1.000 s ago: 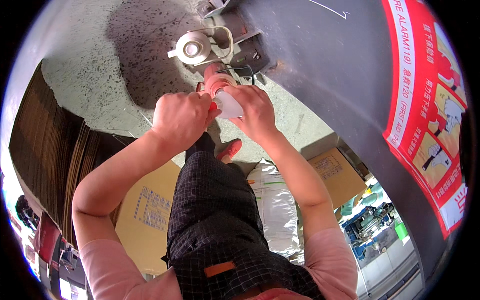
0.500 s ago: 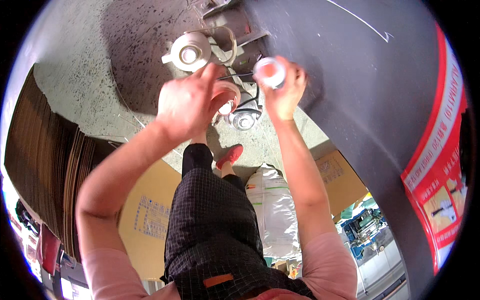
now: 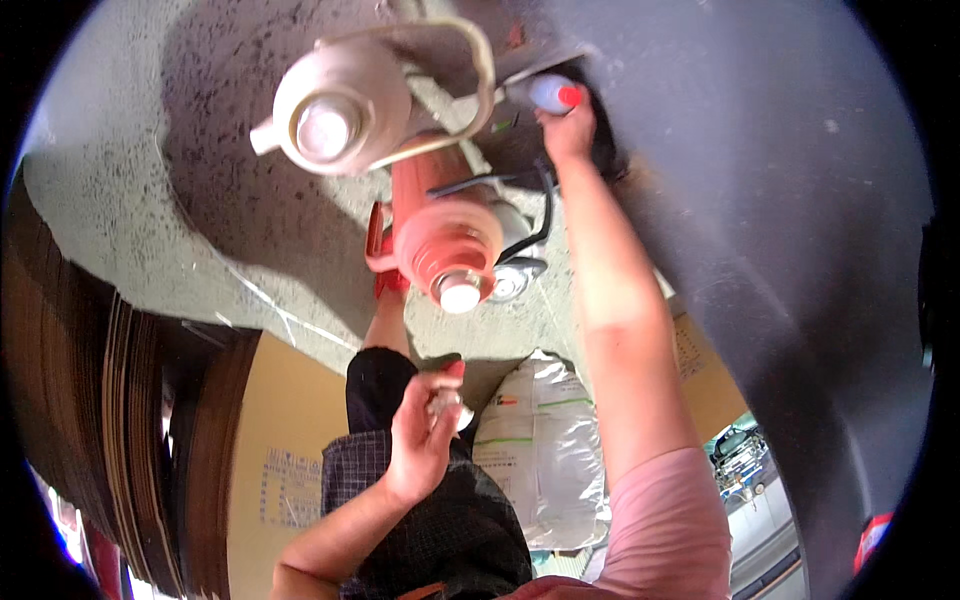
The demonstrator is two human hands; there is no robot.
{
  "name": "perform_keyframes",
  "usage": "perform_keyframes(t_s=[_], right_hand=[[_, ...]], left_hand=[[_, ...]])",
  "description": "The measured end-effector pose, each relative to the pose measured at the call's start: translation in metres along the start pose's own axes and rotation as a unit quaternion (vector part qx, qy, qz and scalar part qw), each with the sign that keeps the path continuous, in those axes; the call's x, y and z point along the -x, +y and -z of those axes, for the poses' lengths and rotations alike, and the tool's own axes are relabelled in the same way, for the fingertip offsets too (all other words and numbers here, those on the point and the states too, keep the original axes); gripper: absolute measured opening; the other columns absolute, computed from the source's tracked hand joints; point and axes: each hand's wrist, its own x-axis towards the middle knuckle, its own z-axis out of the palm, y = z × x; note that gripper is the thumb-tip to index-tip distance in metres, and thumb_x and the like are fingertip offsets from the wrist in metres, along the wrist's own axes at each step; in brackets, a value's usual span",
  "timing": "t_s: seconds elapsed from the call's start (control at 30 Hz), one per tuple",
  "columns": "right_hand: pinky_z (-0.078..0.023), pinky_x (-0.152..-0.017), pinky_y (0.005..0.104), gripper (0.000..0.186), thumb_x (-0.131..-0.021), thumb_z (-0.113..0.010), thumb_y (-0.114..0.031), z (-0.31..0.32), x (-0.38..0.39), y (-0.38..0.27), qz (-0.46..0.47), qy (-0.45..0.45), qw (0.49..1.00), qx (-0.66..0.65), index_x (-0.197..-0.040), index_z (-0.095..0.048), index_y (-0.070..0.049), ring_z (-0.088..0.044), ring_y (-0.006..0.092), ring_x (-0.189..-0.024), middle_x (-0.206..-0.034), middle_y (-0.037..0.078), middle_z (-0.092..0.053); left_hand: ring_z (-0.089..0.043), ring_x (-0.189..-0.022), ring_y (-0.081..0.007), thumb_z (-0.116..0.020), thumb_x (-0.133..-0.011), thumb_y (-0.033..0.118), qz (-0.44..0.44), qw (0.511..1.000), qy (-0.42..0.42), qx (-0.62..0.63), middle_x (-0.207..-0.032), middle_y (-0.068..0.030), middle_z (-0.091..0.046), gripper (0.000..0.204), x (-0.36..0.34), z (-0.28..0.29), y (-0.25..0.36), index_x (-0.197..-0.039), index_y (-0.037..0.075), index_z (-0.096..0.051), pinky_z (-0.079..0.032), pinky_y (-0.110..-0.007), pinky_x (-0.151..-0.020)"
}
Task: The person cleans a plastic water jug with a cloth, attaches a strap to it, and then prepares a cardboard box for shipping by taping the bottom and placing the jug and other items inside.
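My right hand (image 3: 568, 130) reaches far forward with its fingers round a pale bottle with a red cap (image 3: 552, 95), beside the dark panel. Nearer my body, my left hand (image 3: 418, 440) is closed on a small whitish object (image 3: 447, 408); blur hides its kind. Between the hands stands a red thermos flask (image 3: 447, 240) with a side handle and a bright pale top; neither hand touches it. Beyond it to the left is a cream thermos jug (image 3: 345, 95) with a looped handle. A metal kettle (image 3: 510, 282) with a black handle sits partly hidden beside the red flask.
Stacked flat cardboard (image 3: 130, 380) stands at the left, with a cardboard box (image 3: 280, 450) beside it. A white plastic sack (image 3: 545, 450) lies near my legs. The large dark panel (image 3: 760, 230) rises along the right. Rough speckled concrete (image 3: 210, 210) spreads around the flasks.
My left hand has drawn back from the red flask toward my body. My right hand has moved farther away with the bottle, which has tilted. The flasks appear larger as the view shifted.
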Motion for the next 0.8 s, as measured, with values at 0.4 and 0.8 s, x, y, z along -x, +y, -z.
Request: perform_keyframes(t_s=[0.4,0.8], right_hand=[[-0.053,-0.072,0.0326,0.019,-0.087,-0.065,-0.004,0.153,0.199,-0.138,-0.110,-0.089,0.922,-0.361,-0.105,-0.062,-0.003,-0.063,0.0130,-0.075,-0.085,0.005,-0.067],[-0.052,-0.072,0.0269,0.020,-0.083,-0.072,-0.003,0.469,0.646,-0.141,-0.078,0.116,0.828,-0.543,-0.102,-0.066,0.001,-0.062,0.0109,-0.079,-0.090,0.005,-0.067]], left_hand=[[-0.062,-0.091,-0.0132,-0.065,-0.092,0.011,-0.018,0.962,0.058,0.268,-0.099,-0.0004,-0.067,0.021,0.051,-0.022,0.023,-0.112,0.011,-0.059,-0.048,-0.030,-0.085],[-0.059,-0.106,-0.0211,-0.057,-0.097,0.011,-0.002,0.957,-0.277,0.088,-0.113,-0.0094,-0.058,0.023,0.378,-0.172,-0.121,-0.118,0.004,-0.053,-0.048,-0.036,-0.094]])
